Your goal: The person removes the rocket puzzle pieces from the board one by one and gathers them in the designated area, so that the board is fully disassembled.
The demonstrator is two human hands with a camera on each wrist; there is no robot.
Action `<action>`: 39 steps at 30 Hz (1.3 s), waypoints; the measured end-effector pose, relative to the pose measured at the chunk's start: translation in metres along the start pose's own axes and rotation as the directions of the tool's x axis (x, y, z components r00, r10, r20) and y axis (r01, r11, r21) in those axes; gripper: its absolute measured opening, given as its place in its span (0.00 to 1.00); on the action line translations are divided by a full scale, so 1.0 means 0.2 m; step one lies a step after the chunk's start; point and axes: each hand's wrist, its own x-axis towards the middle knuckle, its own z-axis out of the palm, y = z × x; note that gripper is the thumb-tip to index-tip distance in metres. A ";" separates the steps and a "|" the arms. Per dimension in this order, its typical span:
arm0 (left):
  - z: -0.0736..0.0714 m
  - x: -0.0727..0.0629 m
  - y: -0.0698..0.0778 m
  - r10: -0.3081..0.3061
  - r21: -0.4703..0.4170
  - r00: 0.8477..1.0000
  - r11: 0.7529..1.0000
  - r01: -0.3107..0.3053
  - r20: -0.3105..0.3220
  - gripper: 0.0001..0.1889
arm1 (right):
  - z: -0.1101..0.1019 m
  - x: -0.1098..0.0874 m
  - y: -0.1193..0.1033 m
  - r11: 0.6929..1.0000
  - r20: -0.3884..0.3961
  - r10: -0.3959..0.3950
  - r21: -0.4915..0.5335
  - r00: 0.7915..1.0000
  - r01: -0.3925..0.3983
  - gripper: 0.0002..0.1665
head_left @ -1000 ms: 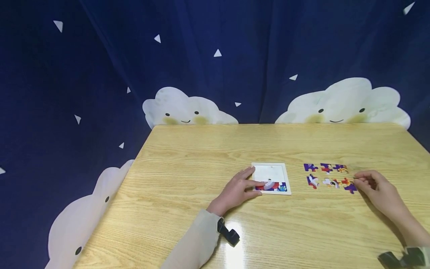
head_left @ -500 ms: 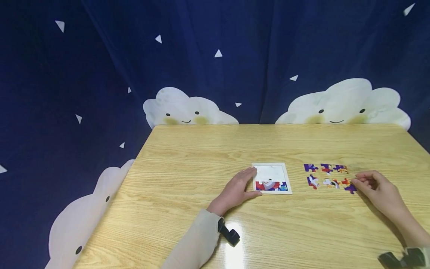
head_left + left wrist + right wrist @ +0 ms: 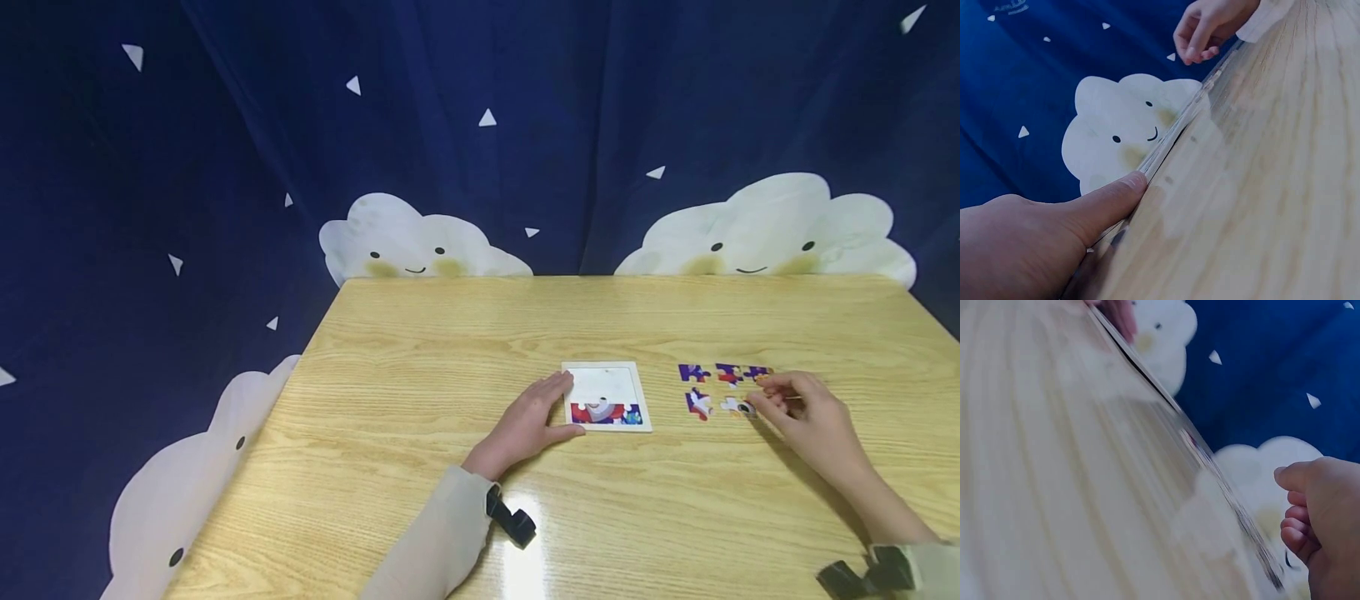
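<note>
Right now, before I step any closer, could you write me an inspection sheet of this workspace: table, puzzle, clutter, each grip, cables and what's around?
Surface: wood-grain table, with a bright glare patch on the near side.
Job's things: white tray, lower strip filled with fitted pieces, upper part bare; loose pieces to its right, some hidden.
Clutter: nothing seen.
Left grip: rests at the tray's left side.
Right grip: fingers curled, at the right end of the loose pieces; cannot tell whether it holds one.
Cables: nothing seen.
Surroundings: navy curtain with white triangles and smiling clouds.
</note>
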 end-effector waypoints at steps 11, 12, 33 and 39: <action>0.00 0.00 0.00 0.011 0.018 1.000 1.000 -0.012 0.002 0.40 | 0.29 0.03 -0.26 0.978 0.052 -0.187 0.099 0.981 0.181 0.12; 0.00 0.00 0.00 0.012 0.021 1.000 1.000 -0.012 0.002 0.40 | 0.31 0.04 -0.28 0.976 0.058 -0.198 0.107 0.978 0.191 0.12; 0.00 0.00 -0.01 0.023 0.037 1.000 0.999 -0.023 -0.001 0.39 | 0.57 0.12 -0.54 0.944 0.281 -0.292 0.239 0.914 0.228 0.11; 0.00 0.00 -0.01 0.023 0.033 1.000 0.999 -0.023 -0.002 0.39 | 0.57 0.14 -0.56 0.954 0.345 -0.277 0.207 0.897 0.215 0.10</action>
